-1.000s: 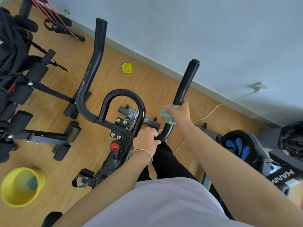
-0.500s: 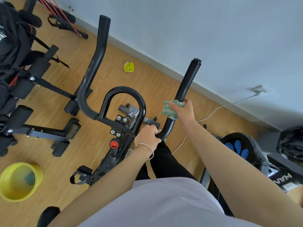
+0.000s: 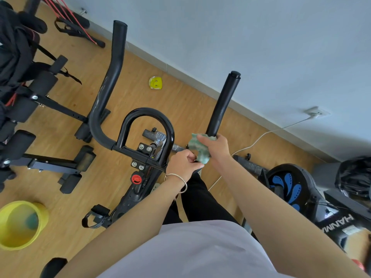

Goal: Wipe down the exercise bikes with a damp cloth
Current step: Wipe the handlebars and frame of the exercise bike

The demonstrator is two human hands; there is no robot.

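Note:
A black exercise bike [image 3: 140, 189] stands below me, its handlebars spreading into a left bar [image 3: 112, 77] and a right bar [image 3: 222, 105] around a central loop. My right hand [image 3: 217, 146] grips a green damp cloth [image 3: 198, 147] wrapped round the lower part of the right bar. My left hand [image 3: 183, 164], with a bracelet on the wrist, holds the handlebar at the bend just below the cloth, fingers curled round it. A second bike with a blue-patterned flywheel [image 3: 289, 187] stands at the right.
A yellow bucket [image 3: 20, 225] with water sits on the wooden floor at lower left. Black weight benches [image 3: 30, 109] fill the left side. A small yellow object [image 3: 155, 82] lies near the wall. A white cable [image 3: 261, 137] runs to a wall socket.
My right hand and the cloth have slid a little along the right bar, and the left hand has shifted closer to the cloth. The view has moved slightly.

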